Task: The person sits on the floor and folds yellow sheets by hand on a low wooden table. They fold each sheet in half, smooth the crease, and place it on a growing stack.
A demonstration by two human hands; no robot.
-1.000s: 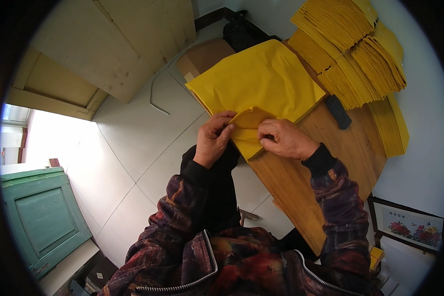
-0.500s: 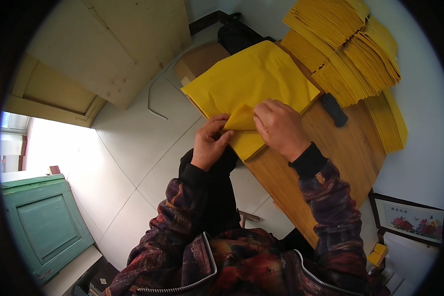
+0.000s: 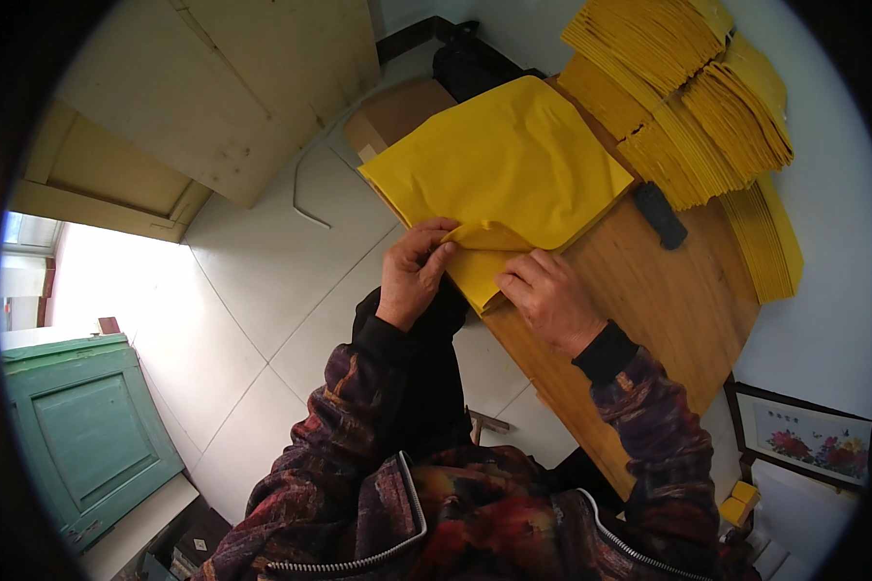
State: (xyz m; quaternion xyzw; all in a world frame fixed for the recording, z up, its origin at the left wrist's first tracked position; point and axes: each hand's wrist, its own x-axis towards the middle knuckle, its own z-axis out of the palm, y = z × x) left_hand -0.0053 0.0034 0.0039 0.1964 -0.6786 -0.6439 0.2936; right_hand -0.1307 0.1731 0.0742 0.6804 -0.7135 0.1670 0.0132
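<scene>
Two hands are set on the yellow paper sheet (image 3: 509,165): left hand (image 3: 412,276) fingers pinch its folded near edge, right hand (image 3: 547,295) fingers press flat beside.

A bright yellow paper sheet (image 3: 509,169) lies at upper centre on a honey-brown wooden table (image 3: 669,300), with stacks of the same yellow paper (image 3: 693,107) at upper right. The jacket sleeves (image 3: 649,436) show a dark red, purple and black mottled pattern, and a teal-green cabinet (image 3: 82,436) stands at lower left on the white tiled floor (image 3: 262,290).

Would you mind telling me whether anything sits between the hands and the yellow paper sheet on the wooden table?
Nothing visible does: the left hand and right hand both already touch the yellow paper sheet at its near folded edge.
</scene>
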